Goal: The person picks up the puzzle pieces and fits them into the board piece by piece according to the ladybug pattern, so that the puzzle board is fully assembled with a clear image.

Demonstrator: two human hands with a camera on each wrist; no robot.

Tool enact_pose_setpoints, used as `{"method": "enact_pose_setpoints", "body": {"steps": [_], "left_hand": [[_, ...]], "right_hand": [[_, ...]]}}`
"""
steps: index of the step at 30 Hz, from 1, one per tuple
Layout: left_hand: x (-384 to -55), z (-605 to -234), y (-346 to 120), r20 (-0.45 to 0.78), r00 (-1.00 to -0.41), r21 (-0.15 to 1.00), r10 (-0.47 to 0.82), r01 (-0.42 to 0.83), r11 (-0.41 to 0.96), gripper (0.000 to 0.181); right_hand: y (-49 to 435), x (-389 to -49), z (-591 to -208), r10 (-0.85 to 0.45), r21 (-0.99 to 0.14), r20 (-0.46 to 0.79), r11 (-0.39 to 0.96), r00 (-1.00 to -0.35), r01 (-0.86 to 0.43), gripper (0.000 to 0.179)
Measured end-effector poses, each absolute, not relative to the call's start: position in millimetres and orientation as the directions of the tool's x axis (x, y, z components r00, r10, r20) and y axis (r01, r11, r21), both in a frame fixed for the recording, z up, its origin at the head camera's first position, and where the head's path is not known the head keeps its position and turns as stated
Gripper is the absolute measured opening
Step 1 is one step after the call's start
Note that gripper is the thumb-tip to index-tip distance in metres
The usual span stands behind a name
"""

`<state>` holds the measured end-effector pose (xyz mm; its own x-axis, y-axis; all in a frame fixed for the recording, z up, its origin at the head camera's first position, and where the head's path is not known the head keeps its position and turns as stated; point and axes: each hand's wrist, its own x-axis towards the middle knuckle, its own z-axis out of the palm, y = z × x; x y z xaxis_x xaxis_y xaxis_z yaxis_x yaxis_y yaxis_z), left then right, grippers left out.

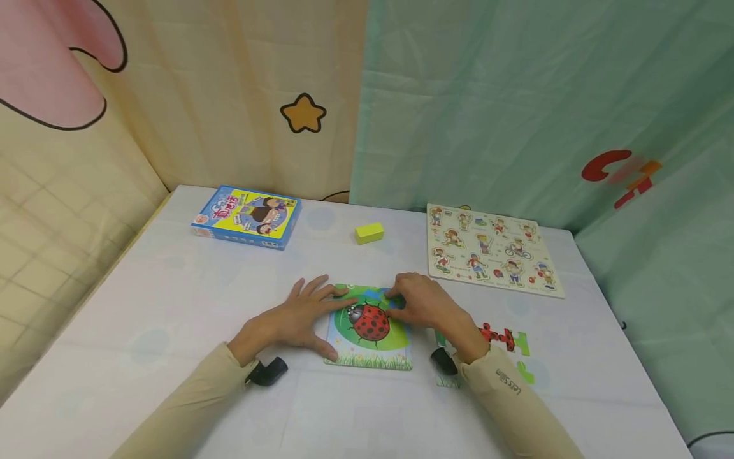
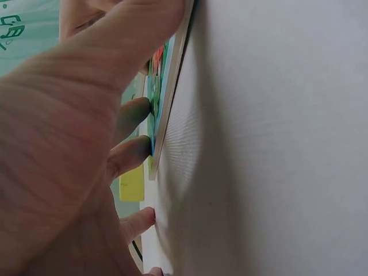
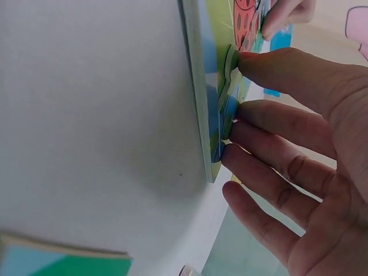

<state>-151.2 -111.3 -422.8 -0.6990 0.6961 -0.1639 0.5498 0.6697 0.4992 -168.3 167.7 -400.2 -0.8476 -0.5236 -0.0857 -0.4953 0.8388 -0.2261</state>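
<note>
Piece point(image 3: 226, 86) pinched in right hand point(image 1: 424, 299) at frame centre, left hand point(image 1: 299, 320) spread on puzzle point(image 1: 373, 362); could jam if pressed crooked.

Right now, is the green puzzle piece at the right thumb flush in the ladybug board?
No, raised: in the right wrist view, the green piece shows its edge above the ladybug board.

- a right hand point(image 3: 293, 155) pinches a raised puzzle piece point(image 3: 228, 77) on a brightly printed board point(image 3: 215, 26)
- part of a left hand point(image 3: 289, 14) shows beyond, at upper right
- a blue-and-green panel point(image 3: 69, 265) lies at lower left on the white counter point(image 3: 98, 115)
</note>
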Motion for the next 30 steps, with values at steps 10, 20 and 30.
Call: {"method": "enact_pose_setpoints", "body": {"steps": [10, 20, 30], "left_hand": [[-154, -424, -112, -0.153, -0.709, 0.532, 0.689, 0.528, 0.661, 0.112], [-153, -423, -113, -0.129, -0.75, 0.522, 0.649, 0.505, 0.687, 0.11], [-150, -426, -113, -0.155, -0.735, 0.478, 0.661, 0.529, 0.701, 0.124]], "right_hand": [[173, -172, -402, -0.501, -0.267, -0.083, 0.844, -0.861, -0.465, 0.037], [187, -173, -394, -0.587, -0.392, -0.111, 0.768, -0.802, -0.507, 0.038], [237, -147, -381, -0.536, -0.482, -0.131, 0.77, -0.834, -0.419, 0.047]]}}
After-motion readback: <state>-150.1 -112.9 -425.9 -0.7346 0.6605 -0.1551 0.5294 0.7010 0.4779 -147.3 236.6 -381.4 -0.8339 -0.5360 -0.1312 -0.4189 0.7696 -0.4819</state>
